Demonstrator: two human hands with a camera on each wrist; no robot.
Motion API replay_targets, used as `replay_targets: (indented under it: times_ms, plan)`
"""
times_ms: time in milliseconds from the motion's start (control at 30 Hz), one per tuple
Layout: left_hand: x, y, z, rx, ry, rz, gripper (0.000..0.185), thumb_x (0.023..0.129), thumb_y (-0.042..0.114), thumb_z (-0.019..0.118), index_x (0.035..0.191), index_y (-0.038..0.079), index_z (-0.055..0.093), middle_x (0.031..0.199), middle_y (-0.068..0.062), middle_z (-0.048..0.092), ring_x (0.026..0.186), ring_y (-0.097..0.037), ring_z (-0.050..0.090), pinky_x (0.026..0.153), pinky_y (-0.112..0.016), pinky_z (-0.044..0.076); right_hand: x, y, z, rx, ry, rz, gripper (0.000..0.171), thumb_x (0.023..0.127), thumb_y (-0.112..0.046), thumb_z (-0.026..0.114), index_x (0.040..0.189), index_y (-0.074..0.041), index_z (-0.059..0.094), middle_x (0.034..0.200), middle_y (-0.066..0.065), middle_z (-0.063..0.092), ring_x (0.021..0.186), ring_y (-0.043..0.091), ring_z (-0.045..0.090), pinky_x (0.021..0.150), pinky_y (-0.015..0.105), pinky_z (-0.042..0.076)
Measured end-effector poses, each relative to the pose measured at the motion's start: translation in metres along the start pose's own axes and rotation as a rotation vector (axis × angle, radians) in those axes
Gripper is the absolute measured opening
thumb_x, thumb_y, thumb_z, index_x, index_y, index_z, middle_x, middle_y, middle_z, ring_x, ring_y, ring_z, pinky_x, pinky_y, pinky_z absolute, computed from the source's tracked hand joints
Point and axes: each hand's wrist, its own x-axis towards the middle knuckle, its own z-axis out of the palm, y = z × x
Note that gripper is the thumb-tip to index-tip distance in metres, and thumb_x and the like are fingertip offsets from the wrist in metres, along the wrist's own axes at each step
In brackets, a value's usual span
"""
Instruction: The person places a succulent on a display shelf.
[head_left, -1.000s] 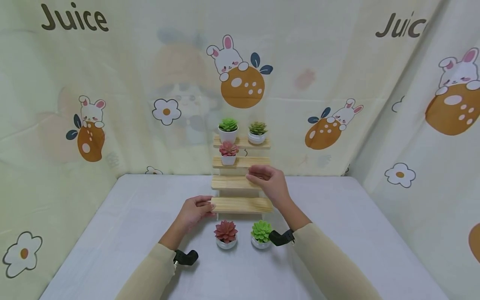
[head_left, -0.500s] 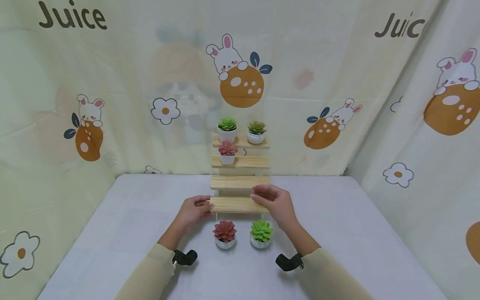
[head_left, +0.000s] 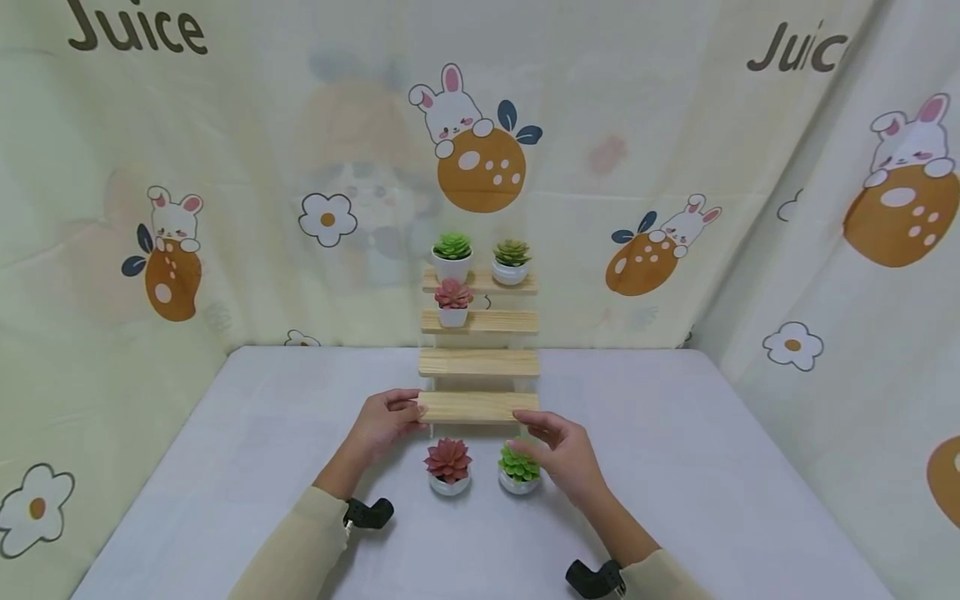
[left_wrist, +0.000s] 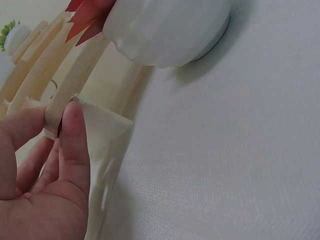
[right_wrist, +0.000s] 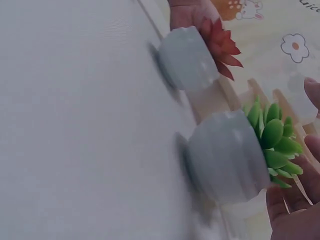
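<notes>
The only writing that can be read is "Juice", printed in dark letters on the pale cartoon-rabbit curtain (head_left: 225, 125) behind the desk, once upper left and, cut off at the fold, upper right.

The left hand (head_left: 386, 421) grips the left end of the lowest plank of the pale wooden stepped plant stand (head_left: 478, 407), thumb on the front edge and fingers wrapped behind it — the left wrist view shows this closely. The right hand (head_left: 562, 454) hovers with fingers loosely spread, just beside and partly over the green artificial succulent in a round white pot (head_left: 517, 471); the right wrist view suggests the fingertips are near the leaves, but whether they touch is hard to tell. It holds nothing.

Between the hands, just left of the green plant, stands the red artificial succulent in a round white pot (head_left: 448, 467); both sit on the white cloth-covered desk (head_left: 262, 433) right against the stand's front edge.

Beyond the hands, the two lower planks are bare. The second-highest bears a pink succulent in a square white pot (head_left: 453, 303); the top one carries a bright green succulent in a white pot (head_left: 452, 255) and an olive-green succulent in a low white bowl (head_left: 512, 261).

Wide open desk lies outward of each hand, to the curtain walls.
</notes>
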Motion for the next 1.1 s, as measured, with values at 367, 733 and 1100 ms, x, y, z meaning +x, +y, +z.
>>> replay_targets:
  times_ms: [367,733,1100]
  plan:
    - [0.003,-0.002,0.0,-0.001,0.009,-0.006,0.038,0.095,-0.003,0.067,0.133,-0.006,0.061,0.106,-0.016,0.071,0.083,-0.016,0.071,0.08,-0.033,0.066,-0.021,0.014,-0.003,-0.013,-0.031,0.05,0.071,0.076,-0.011,0.091,0.138,0.0,0.06,0.144,0.017,0.059,0.138,0.029,0.053,0.109,0.018,0.049]
    - [0.001,0.0,0.002,0.017,0.004,-0.004,0.04,0.096,-0.002,0.067,0.135,-0.008,0.059,0.108,-0.017,0.071,0.083,-0.016,0.071,0.083,-0.035,0.066,-0.031,0.025,-0.001,0.009,-0.075,0.117,0.09,0.074,-0.009,0.092,0.151,-0.002,0.045,0.155,0.016,0.049,0.139,0.025,0.052,0.108,0.016,0.048]
    - [0.0,-0.001,0.001,0.017,0.026,-0.018,0.038,0.095,-0.002,0.068,0.132,-0.005,0.062,0.107,-0.016,0.072,0.082,-0.016,0.071,0.079,-0.032,0.066,-0.029,0.026,0.005,-0.005,-0.05,0.173,0.071,0.076,-0.008,0.09,0.137,0.004,0.057,0.14,0.022,0.061,0.132,0.034,0.059,0.101,0.019,0.054]
